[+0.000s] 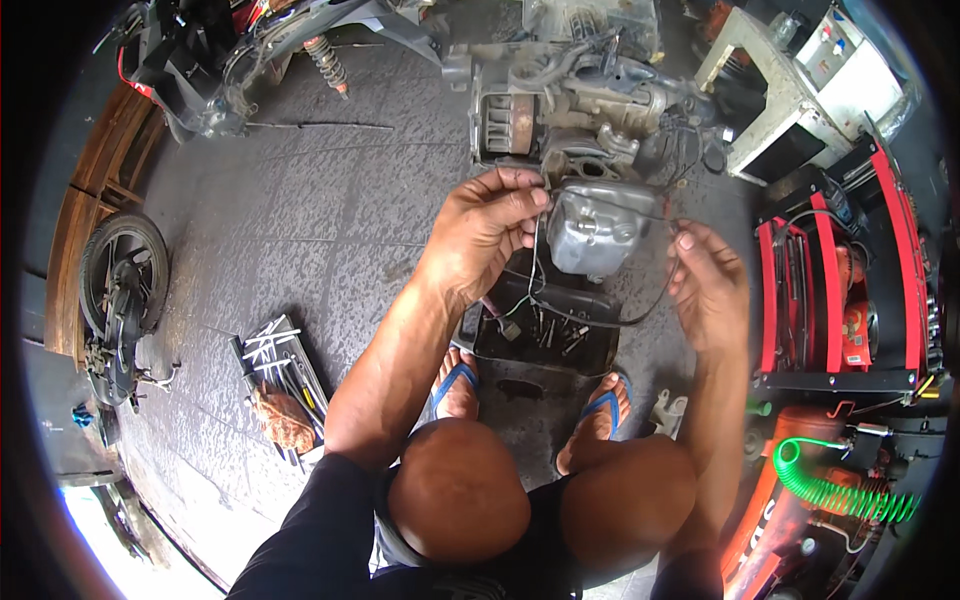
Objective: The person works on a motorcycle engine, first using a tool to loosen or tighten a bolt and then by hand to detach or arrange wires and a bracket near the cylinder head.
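Note:
My left hand (pixel 485 225) is closed on a bundle of thin wires (pixel 537 260), thumb against fingers, at the left edge of a grey metal engine cover (pixel 600 225). To its right, my right hand (pixel 700 265) pinches the black cable (pixel 625 322), which loops below the cover. The cover sits in front of a dirty engine (pixel 580 110). Beneath the wires lies a dark tray (pixel 585 350) holding small metal parts and a connector, between my sandalled feet.
A toolbox (pixel 315 365) with tools and a rag is at left, near a wheel assembly (pixel 125 280). Motorbike parts (pixel 325 65) lie behind. At right are a red tool cart (pixel 825 290), an orange compressor (pixel 760 540) with green coiled hose and a grimy white frame (pixel 750 80).

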The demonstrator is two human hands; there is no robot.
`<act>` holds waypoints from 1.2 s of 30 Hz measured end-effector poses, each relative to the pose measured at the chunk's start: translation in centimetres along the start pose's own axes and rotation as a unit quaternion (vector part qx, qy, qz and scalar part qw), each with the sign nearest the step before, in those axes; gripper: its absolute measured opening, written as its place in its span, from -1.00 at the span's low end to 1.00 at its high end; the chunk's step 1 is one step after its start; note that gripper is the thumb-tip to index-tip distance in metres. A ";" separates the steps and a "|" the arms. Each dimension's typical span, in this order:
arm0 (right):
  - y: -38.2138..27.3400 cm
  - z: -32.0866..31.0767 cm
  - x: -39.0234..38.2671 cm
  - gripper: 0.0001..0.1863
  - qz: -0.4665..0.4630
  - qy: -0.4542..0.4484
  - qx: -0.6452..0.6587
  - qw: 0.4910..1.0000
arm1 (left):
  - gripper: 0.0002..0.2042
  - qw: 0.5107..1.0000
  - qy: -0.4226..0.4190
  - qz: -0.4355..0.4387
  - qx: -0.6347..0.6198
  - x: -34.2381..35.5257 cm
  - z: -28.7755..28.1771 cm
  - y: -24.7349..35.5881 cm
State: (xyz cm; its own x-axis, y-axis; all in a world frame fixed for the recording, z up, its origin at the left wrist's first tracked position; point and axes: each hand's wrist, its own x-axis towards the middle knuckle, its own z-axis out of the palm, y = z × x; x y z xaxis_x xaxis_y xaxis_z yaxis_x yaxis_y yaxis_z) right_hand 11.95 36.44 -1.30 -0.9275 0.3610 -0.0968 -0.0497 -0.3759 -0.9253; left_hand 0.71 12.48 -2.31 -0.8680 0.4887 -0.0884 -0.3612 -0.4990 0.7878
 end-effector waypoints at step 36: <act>-2.8 1.7 -3.9 -0.71 -0.005 -0.040 0.013 0.999 | -0.84 0.999 -0.043 0.023 0.012 -3.1 0.3 2.2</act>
State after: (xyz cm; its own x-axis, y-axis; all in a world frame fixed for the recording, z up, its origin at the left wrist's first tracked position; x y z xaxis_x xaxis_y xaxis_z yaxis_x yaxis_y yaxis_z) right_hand 15.09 34.63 2.30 -0.9533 0.2967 -0.0571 -0.0678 -0.3943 -0.9165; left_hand 2.71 10.07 -0.12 -0.8499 0.5269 -0.0002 -0.3132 -0.5050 0.8043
